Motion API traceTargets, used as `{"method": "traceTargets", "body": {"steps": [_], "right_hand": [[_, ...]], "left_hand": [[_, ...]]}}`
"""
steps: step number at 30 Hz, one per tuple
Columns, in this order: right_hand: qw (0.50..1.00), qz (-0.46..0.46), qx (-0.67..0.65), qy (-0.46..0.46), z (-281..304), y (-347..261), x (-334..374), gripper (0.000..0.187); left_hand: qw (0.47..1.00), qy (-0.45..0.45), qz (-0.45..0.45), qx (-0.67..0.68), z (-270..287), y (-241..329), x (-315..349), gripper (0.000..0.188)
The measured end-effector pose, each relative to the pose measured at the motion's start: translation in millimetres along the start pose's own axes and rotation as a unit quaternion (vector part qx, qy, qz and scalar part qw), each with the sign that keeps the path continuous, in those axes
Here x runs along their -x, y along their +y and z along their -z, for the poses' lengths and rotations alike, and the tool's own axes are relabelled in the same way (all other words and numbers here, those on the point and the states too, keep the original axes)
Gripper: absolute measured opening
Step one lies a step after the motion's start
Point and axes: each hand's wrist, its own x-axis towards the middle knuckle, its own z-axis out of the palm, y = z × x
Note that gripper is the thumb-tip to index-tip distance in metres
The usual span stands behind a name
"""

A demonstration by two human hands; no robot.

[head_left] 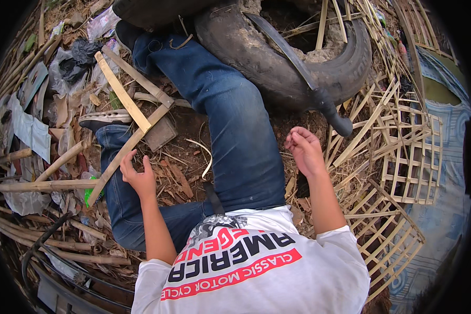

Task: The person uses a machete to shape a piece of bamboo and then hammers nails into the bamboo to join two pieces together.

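The person sits on littered ground, legs in blue jeans stretched toward an old tyre (298, 68). The left hand (137, 175) hovers over dry leaves, fingers loosely spread and curled, holding nothing; its fingertips lie just beside a flat bamboo slat (131, 142) that runs diagonally from the green scrap near the knee up to a crossed pair of slats. The right hand (304, 150) is raised beside the right thigh, thumb and forefinger pressed together as if pinching something thin; whether a sliver or strand is between them cannot be told.

A long machete (293, 52) with a dark handle rests on the tyre, untouched and near the right hand. To the right lie several finished-looking bamboo lattice frames (403, 157), stacked and overlapping, which suggests a good part of the weaving work is done. Loose bamboo poles (42, 184) on the left remain unsplit, so material appears left to work.
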Motion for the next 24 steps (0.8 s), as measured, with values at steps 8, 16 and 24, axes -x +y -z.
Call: {"method": "traceTargets", "body": {"steps": [8,16,24], "right_hand": [[0.973,0.005,-0.095,-0.212,-91,-8,3,0.011],[0.949,-0.020,-0.093,-0.300,-154,7,1,0.021],[0.967,0.035,0.181,-0.175,-225,70,-37,0.018]], "left_hand": [[0.997,-0.017,-0.008,0.075,-2,40,-5,0.035],[0.981,-0.061,0.015,0.181,29,69,-5,0.022],[0.985,-0.025,0.002,0.173,49,60,-17,0.016]]}}
